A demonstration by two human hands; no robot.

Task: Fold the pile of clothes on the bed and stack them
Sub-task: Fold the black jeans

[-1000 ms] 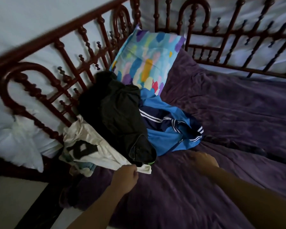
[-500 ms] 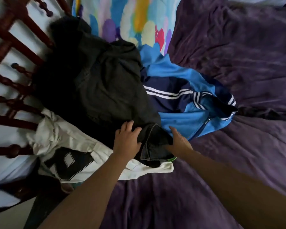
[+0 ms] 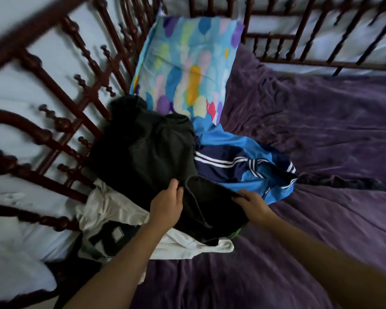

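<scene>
Purple bed (image 3: 310, 134) — left hand (image 3: 165, 206), right hand (image 3: 254, 204) grip dark garment (image 3: 147, 152), lengthwise toward pillow (image 3: 183, 63).

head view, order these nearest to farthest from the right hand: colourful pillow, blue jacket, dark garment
1. dark garment: touching, the right hand grips its near edge.
2. blue jacket: just beyond the hand, on the pile's right side.
3. colourful pillow: farthest, propped up behind the pile.

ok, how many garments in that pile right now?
3 visible: a dark garment on top, a blue track jacket to its right, and a white printed shirt under its left edge. More may be hidden beneath.
</scene>
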